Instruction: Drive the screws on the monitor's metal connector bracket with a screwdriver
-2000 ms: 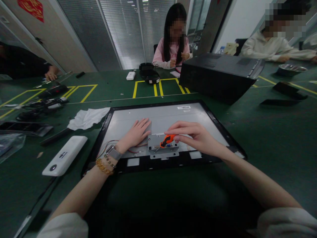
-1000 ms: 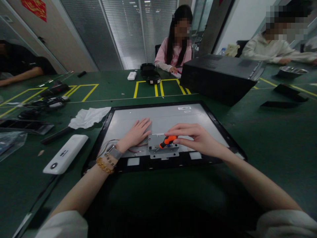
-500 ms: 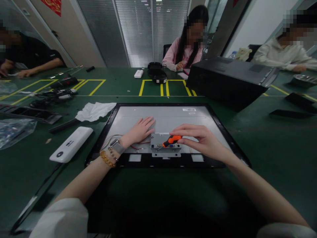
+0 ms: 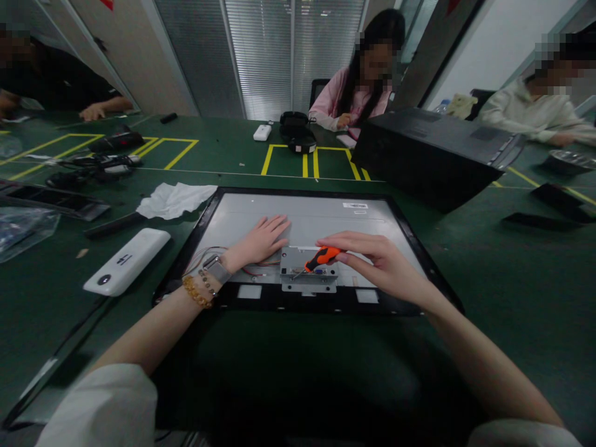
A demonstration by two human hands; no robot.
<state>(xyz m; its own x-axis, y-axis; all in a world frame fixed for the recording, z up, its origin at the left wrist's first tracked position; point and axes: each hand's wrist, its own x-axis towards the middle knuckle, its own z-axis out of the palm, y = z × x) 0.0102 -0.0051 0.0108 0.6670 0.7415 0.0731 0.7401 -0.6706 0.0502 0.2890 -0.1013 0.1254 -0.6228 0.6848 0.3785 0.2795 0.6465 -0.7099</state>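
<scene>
1. Orange-and-black screwdriver (image 4: 323, 256) slants over the port bracket (image 4: 307, 288), its shaft tip low by the sockets; my right hand (image 4: 384, 264) has its grip pinched on the handle end, probably for fine turning control.
2. My left hand (image 4: 261, 242) lies flat, fingers apart, on the metal back panel (image 4: 316, 214), presumably steadying it against the tabletop (image 4: 512, 285).
3. Compared with two seconds ago, both hands keep their poses; the co-worker in pink (image 4: 329, 94) has slid rightward in my feed.

Panel back (image 4: 321, 217) smooth, sheeny metal; screwdriver handle (image 4: 321, 256) plastic.
</scene>
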